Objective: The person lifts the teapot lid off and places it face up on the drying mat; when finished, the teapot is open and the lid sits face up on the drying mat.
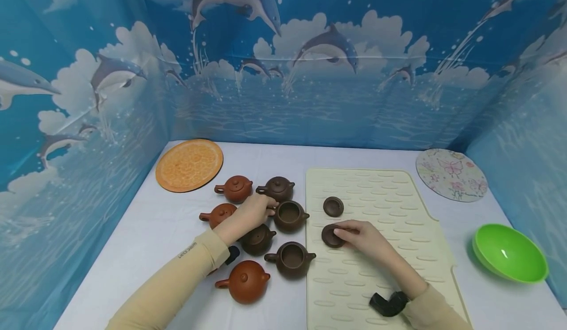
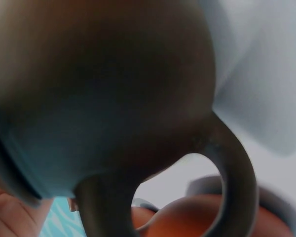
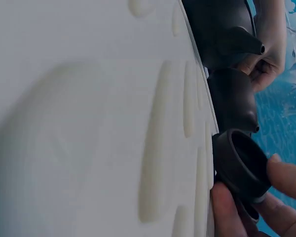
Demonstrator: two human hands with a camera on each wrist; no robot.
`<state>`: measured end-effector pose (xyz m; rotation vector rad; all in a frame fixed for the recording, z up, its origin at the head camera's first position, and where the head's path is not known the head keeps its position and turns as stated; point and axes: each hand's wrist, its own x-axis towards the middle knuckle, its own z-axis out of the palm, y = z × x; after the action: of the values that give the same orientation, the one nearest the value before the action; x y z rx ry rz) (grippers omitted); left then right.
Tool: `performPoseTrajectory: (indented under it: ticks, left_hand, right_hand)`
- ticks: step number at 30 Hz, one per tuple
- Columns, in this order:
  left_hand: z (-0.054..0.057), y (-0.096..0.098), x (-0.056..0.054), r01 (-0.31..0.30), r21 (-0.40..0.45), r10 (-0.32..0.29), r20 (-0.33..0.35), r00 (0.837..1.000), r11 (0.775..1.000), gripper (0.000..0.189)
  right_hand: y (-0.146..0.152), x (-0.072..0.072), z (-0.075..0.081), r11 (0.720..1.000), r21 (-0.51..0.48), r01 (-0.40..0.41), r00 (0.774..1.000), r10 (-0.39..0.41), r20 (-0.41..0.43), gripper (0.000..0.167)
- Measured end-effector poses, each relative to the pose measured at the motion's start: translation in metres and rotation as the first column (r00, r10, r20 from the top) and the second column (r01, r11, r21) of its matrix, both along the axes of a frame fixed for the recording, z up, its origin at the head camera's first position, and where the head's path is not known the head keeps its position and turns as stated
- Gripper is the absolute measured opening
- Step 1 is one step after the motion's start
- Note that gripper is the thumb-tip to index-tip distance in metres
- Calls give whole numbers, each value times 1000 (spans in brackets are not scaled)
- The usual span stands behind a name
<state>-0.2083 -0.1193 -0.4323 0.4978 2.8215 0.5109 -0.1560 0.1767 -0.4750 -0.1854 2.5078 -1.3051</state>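
My left hand [image 1: 254, 213] pinches the handle side of a dark brown lidless teapot [image 1: 290, 218], its opening facing up. In the right wrist view, the left hand's fingers [image 3: 266, 71] show curled behind the dark pots. My right hand [image 1: 365, 239] pinches a dark brown teapot lid [image 1: 331, 236] over the cream mat; up close, the lid [image 3: 244, 165] is tilted on edge between thumb and fingers. A second dark lid [image 1: 333, 206] lies on the mat just beyond. Nearer me stands another lidless dark teapot [image 1: 292, 260]. A dark teapot [image 2: 103, 98] fills much of the left wrist view.
Lidded dark teapots [image 1: 278, 189] and reddish teapots [image 1: 247, 282] stand around the left arm. The cream mat [image 1: 372, 187] lies right of them. A green bowl [image 1: 509, 254] and a floral round mat [image 1: 452, 175] sit at the right, an orange round mat [image 1: 189, 165] at back left.
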Motion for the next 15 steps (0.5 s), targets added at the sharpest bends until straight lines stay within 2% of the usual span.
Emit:
performPoseTrajectory:
  ticks: [3, 10, 15]
  left_hand:
    - [0, -1, 1, 3, 15, -3, -7, 1000, 1000, 28]
    - [-1, -7, 0, 67, 40, -67, -1, 998, 997, 30]
    - [5, -13, 0, 100, 47, -102, 31, 994, 994, 38]
  right_hand:
    - [-1, 0, 0, 999, 45, -8, 1000, 9, -29, 40]
    - [2, 1, 3, 1000, 18, -10, 999, 10, 41, 46]
    - [4, 0, 10, 996, 79, -31, 999, 32, -15, 44]
